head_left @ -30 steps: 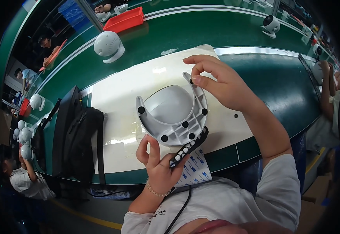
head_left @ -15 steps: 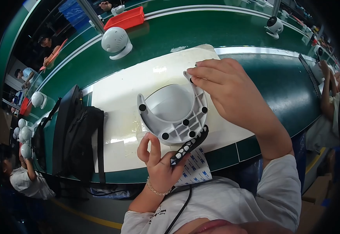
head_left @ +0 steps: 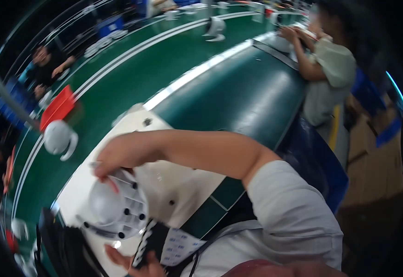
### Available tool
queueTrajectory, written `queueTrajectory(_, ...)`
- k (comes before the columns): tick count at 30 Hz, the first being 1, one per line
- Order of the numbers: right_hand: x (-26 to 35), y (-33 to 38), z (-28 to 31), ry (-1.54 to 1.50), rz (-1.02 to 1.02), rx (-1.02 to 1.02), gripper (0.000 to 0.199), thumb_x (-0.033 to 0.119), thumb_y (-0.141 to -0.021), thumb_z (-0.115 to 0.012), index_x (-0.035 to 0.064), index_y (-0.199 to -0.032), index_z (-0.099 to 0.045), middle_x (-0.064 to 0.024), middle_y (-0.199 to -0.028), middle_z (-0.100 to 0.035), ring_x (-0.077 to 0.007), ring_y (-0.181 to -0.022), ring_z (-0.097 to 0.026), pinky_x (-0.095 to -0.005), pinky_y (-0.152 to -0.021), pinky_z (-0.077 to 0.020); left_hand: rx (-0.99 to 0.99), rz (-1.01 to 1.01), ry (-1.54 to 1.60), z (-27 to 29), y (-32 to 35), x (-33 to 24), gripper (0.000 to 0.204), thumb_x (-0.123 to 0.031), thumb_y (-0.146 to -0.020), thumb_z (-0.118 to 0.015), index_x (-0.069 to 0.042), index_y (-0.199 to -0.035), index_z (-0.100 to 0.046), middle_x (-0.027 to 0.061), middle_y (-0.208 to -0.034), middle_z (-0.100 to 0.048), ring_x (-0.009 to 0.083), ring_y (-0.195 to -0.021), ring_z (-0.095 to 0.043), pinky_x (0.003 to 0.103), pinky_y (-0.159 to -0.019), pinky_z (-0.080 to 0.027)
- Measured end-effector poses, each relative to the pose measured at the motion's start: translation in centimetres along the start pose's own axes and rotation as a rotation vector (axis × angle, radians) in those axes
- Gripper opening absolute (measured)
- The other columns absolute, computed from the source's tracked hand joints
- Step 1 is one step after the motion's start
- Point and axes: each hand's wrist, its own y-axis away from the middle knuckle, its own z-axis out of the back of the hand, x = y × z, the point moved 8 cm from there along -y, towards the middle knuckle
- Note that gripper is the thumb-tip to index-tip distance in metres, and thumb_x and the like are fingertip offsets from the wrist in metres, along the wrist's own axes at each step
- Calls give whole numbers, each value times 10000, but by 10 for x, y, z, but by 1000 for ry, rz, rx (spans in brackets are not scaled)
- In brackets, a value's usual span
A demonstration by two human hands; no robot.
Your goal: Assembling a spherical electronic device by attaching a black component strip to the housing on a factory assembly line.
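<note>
Across whole scene, green conveyor belt (head_left: 132,87) curves past; all places given from white mat (head_left: 183,184) at its near edge. Person in pale shirt (head_left: 324,74) works far beyond mat, right. Red tray (head_left: 57,107) beyond mat's left end; white dome unit (head_left: 57,137) just beside it. On mat's left part, white round housing (head_left: 114,207). Right hand (head_left: 125,152) over housing's top edge, fingers curled touching it. Left hand (head_left: 137,265) below housing, fingers closed around black tool (head_left: 147,241).
</note>
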Motion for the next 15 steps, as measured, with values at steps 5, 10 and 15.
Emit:
queueTrajectory(5,-17,-8,124,-182,169,-484,256,256,-843,-496,19,-806,-584,-39,-672,-624,-104,-564,-524,-262,-515,-406,208,396,-12,-2,-15,-3,825,-377,-761,-636,31,-1340,-212,290,-1354,-170,394,-1226,-256,472,-995,-219)
queueTrajectory(10,-70,-15,163,1122,496,-1018,56,165,-728,-580,130,-765,-602,-54,-695,-573,-221,-716,-550,-352,-595,-446,280,395,-66,-9,-11,8,880,-492,-749,-600,83,-1308,-238,320,-1300,-238,398,-1199,-286,478,-987,-230)
queueTrajectory(15,-113,-11,218,1523,271,-989,130,128,-689,-557,158,-788,-637,-16,-757,-595,-220,-821,-555,-333,-722,-450,371,458,-138,-1,-1,26,855,-506,-761,-579,78,-1302,-266,290,-1268,-301,371,-1163,-327,439,-967,-259)
